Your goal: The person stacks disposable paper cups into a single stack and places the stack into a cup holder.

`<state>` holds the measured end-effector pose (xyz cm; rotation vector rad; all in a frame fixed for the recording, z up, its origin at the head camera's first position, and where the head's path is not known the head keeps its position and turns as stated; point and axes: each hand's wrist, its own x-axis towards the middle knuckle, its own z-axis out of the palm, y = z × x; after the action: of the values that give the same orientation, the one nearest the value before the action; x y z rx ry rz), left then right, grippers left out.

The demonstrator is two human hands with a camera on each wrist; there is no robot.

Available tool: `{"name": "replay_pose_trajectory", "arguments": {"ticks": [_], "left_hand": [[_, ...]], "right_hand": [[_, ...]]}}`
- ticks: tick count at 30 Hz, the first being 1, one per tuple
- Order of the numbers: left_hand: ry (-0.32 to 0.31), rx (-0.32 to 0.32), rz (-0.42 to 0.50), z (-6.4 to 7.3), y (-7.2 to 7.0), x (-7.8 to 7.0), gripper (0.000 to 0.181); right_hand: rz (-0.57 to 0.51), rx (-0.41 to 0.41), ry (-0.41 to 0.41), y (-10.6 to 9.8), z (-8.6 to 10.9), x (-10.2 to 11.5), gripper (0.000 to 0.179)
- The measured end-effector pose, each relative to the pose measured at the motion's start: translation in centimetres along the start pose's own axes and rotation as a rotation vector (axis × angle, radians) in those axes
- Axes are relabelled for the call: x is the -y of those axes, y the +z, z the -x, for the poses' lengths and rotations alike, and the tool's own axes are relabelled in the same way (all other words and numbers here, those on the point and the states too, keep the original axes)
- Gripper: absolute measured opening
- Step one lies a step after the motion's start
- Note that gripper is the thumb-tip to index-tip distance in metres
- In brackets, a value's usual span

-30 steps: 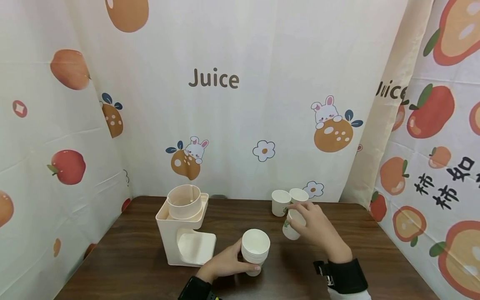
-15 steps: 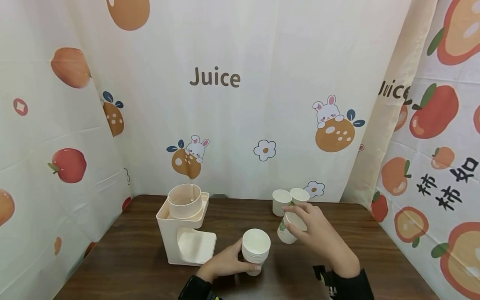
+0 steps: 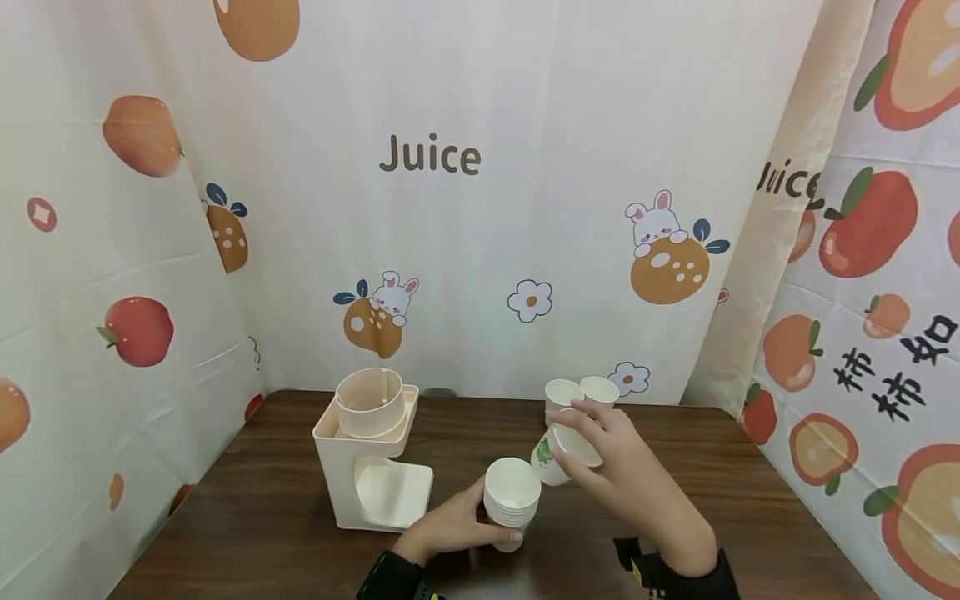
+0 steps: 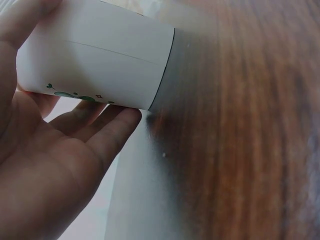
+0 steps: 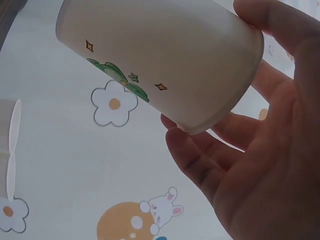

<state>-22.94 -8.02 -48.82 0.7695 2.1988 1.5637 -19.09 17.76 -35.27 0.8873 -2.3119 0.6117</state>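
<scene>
A stack of white paper cups [image 3: 512,492] stands upright near the table's front, and my left hand [image 3: 456,522] holds it from the left, thumb and fingers around its lower part. In the left wrist view the lowest cup [image 4: 100,55] shows a green print. My right hand [image 3: 611,458] grips a single paper cup [image 3: 550,457] by its rim, tilted with its base toward the stack and close to its right side. Green leaves and small stars decorate that paper cup [image 5: 160,60] in the right wrist view.
Two more paper cups [image 3: 600,389] stand at the back, behind my right hand. On the left is a cream-coloured dispenser [image 3: 337,483] with a round open top and a base plate. A printed curtain [image 3: 465,233] hangs behind the brown table [image 3: 262,500].
My right hand has brought the single cup left, away from the two cups at the back and up to the stack, tilting it more. My left hand and the stack stay in place.
</scene>
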Motion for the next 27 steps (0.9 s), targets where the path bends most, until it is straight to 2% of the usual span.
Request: {"name": "replay_pose_trajectory", "arguments": {"ticks": [5,10,21,27], "left_hand": [[0.017,0.025,0.026,0.0,-0.1,0.2,0.085],[0.022,0.037,0.040,0.0,-0.2,0.4,0.084],[0.041,0.041,0.032,0.0,-0.2,0.3,0.078],[0.051,0.053,0.020,0.2,-0.2,0.1,0.087]], "right_hand": [[-0.026,-0.009,-0.070,0.7,-0.5,1.0,0.049],[-0.044,0.005,-0.124,1.6,-0.9,1.9,0.046],[-0.047,0.012,-0.145,2.5,-0.9,2.7,0.049],[-0.069,0.059,-0.149,3.4,-0.8,2.8,0.049]]}}
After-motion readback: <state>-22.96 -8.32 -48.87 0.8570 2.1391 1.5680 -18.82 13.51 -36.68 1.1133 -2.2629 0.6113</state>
